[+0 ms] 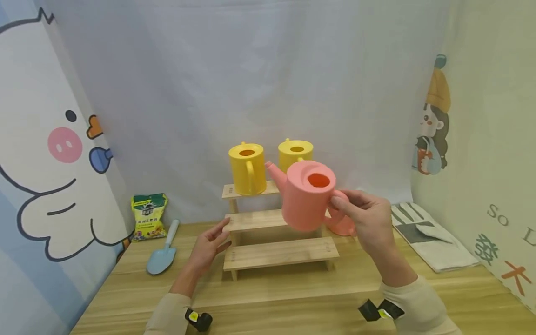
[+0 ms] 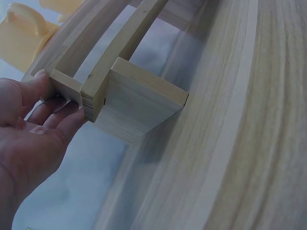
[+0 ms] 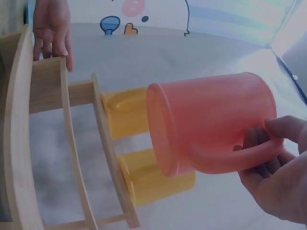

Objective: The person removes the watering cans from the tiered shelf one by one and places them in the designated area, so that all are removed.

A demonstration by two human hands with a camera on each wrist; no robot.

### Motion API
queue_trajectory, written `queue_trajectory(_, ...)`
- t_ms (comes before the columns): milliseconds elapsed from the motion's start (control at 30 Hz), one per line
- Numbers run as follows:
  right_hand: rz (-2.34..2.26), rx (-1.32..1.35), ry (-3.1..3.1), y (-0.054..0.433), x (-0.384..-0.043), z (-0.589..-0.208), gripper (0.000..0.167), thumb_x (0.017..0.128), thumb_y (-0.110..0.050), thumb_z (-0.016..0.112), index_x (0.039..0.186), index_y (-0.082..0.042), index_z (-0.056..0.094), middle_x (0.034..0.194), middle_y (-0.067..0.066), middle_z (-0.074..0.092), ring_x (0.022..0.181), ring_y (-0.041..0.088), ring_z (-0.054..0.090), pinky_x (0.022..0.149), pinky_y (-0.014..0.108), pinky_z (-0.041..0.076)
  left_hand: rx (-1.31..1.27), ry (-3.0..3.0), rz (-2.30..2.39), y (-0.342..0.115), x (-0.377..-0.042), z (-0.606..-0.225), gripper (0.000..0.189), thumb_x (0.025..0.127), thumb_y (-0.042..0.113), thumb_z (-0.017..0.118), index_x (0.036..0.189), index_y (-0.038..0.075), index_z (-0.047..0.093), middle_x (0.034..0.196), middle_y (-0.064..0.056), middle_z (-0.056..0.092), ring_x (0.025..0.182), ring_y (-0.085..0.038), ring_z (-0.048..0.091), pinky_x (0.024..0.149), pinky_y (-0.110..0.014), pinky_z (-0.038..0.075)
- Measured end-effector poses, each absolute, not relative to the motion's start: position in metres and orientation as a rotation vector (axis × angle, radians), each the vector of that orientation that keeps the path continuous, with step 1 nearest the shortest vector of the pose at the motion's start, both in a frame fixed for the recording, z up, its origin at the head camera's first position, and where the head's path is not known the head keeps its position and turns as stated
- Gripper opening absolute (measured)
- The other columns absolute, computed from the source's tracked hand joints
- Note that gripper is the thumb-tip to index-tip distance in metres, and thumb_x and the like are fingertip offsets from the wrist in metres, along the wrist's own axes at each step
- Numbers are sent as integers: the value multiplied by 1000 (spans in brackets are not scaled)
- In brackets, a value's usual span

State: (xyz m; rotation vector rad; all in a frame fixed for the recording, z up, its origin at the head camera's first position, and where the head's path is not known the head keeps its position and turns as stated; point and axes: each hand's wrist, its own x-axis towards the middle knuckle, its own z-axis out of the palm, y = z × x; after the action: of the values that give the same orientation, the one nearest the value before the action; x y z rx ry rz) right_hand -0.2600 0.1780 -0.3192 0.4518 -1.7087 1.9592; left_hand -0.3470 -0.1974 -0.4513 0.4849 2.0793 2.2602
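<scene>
My right hand (image 1: pixel 370 221) grips the handle of a pink watering can (image 1: pixel 307 200), raised in front of the three-step wooden stand (image 1: pixel 280 253) with its spout to the left. In the right wrist view the fingers curl round the pink handle (image 3: pixel 230 160). At the stand's left end my left hand (image 2: pixel 36 129) holds the middle step, thumb on one face and fingers on the other. Two yellow watering cans, the left one (image 1: pixel 248 172) and the right one (image 1: pixel 295 151), stand on the top step. Another pink watering can (image 1: pixel 344 226) sits behind the right hand, mostly hidden.
A light-blue hand trowel (image 1: pixel 162 256) and a green-and-yellow packet (image 1: pixel 149 217) lie left of the stand. White-and-grey gloves (image 1: pixel 431 237) rest on the wooden table (image 1: pixel 293 298) at the right. A pale cloth backdrop (image 1: pixel 259 83) hangs behind.
</scene>
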Motion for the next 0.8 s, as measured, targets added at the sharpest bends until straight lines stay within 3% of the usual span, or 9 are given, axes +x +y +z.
queue_trajectory(100,1998,461,-1639,188,-257,-311,21,87,4,75,105,16,71,88,9,76,79,19,74,79,29,61,480,2078,2263,-198,-346,-452,52,105,9,53,153,0,37,163,-15,21,150,-32,15,110,-52,40)
queue_trajectory(300,2056,456,-1468,213,-248,-295,19,88,10,70,106,17,70,90,13,76,79,21,74,81,30,61,497,2085,2262,-198,-345,-450,53,105,11,54,153,-1,36,162,-18,21,150,-33,15,111,-55,37)
queue_trajectory(600,1951,76,-1278,259,-246,-282,38,76,0,86,108,13,72,87,11,75,79,18,75,81,24,58,509,2080,2242,-197,-346,-447,52,105,11,53,153,0,36,162,-17,21,150,-32,15,111,-52,39)
queue_trajectory(800,1782,-47,-1330,279,-266,-296,29,75,-1,87,101,8,76,78,3,75,71,13,71,69,14,57,505,2084,2237,-198,-345,-448,52,106,11,52,154,0,35,163,-17,18,150,-33,11,112,-54,37)
